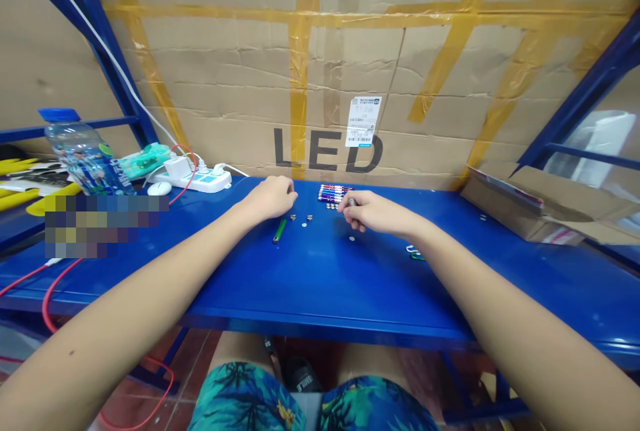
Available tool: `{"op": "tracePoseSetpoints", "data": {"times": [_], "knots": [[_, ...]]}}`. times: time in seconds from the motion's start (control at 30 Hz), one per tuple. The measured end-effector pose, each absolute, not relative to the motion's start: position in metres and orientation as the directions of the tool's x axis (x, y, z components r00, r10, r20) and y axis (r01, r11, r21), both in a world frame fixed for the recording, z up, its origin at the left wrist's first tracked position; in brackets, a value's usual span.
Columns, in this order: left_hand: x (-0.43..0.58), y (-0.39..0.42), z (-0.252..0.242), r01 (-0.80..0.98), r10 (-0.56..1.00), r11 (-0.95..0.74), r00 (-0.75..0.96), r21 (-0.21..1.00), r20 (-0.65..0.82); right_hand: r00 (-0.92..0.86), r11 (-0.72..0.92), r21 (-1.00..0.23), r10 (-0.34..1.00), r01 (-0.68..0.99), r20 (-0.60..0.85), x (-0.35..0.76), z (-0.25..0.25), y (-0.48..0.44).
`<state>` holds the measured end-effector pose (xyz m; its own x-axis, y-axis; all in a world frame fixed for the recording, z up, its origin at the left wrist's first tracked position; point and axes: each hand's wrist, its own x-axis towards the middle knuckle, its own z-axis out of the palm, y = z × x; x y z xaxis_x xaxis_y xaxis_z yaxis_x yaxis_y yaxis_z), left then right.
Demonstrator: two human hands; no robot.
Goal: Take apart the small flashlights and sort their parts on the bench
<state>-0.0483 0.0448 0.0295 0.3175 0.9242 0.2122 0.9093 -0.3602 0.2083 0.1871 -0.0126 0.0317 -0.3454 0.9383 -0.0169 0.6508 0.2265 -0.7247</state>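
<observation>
Your blue steel bench spans the view, backed by a taped carton printed "LED". An open cardboard box sits at far right, its contents hidden, while a water bottle stands at far left, near a power strip. Your left hand rests curled on the bench, nothing visible in it, just beyond a green tube. Your right hand pinches a small metal cylinder in a narrow grip, near a row of coloured tubes. Small silver discs lie between your hands, and a green clip lies to the right.
</observation>
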Motion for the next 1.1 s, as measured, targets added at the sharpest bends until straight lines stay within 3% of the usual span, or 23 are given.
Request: {"op": "tracePoseSetpoints", "data": {"times": [0.1, 0.17, 0.33, 0.4, 0.53, 0.87, 1.1], "knots": [[-0.044, 0.041, 0.028, 0.797, 0.834, -0.540, 0.463, 0.272, 0.300, -0.347, 0.199, -0.860, 0.937, 0.469, 0.027, 0.192, 0.031, -0.008], [-0.039, 0.036, 0.028, 0.736, 0.772, -0.628, 0.545, 0.255, 0.328, -0.338, 0.219, -0.848, 0.940, 0.484, 0.049, 0.196, 0.030, -0.004], [-0.025, 0.033, 0.026, 0.603, 0.569, -0.795, 0.777, -0.061, 0.269, -0.256, 0.282, -0.534, 0.959, 0.797, 0.125, 0.206, 0.028, 0.003], [-0.018, 0.036, 0.024, 0.585, 0.551, -0.802, 0.803, -0.124, 0.227, -0.255, 0.279, -0.428, 0.960, 0.860, 0.112, 0.209, 0.029, 0.003], [-0.007, 0.042, 0.020, 0.584, 0.560, -0.806, 0.806, -0.102, 0.190, -0.269, 0.283, -0.331, 0.959, 0.900, 0.088, 0.212, 0.033, -0.002], [0.008, 0.041, 0.014, 0.572, 0.566, -0.820, 0.816, -0.020, 0.121, -0.313, 0.311, -0.273, 0.949, 0.910, 0.036, 0.211, 0.037, -0.007], [0.016, 0.039, 0.012, 0.579, 0.574, -0.814, 0.813, -0.039, 0.096, -0.333, 0.330, -0.248, 0.943, 0.911, 0.031, 0.211, 0.038, -0.008]]}}
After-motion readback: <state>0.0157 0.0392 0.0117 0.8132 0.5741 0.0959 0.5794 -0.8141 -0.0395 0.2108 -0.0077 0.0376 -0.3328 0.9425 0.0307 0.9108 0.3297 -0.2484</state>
